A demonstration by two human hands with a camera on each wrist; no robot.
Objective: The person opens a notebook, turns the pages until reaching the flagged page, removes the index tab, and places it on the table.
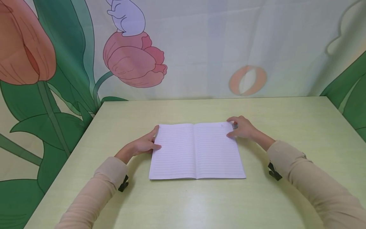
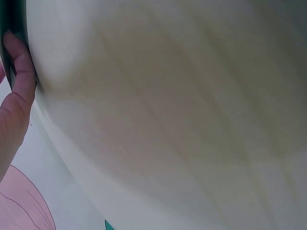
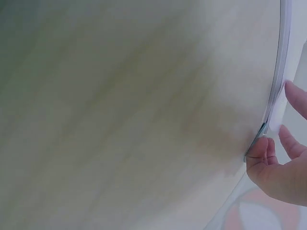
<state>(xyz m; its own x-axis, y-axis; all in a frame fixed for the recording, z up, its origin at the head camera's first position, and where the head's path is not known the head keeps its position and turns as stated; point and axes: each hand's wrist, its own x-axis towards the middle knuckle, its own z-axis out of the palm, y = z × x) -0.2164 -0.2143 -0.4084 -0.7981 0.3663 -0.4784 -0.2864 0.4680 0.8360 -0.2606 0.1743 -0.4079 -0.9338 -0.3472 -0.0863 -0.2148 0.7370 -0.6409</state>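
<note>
An open notebook (image 1: 174,159) with lined white pages lies on the table, its centre fold running toward the person. My left hand (image 1: 143,143) grips its left edge, thumb on the page and fingers along the side. At the upper right corner, my right hand (image 1: 243,128) holds the right-hand pages, with thumb and index finger on the paper. In the right wrist view the right hand (image 3: 280,167) has other fingers curled at the dark cover's edge, and the pages (image 3: 283,43) stand slightly apart from it. The left wrist view shows fingers (image 2: 21,81) against the notebook's side.
The pale yellow-green table (image 1: 186,206) extends around the notebook on all sides. Behind it hangs a curtain (image 1: 194,57) printed with tulips, leaves and a small white animal. Dark wrist straps (image 1: 275,171) show below the beige sleeves (image 1: 311,178).
</note>
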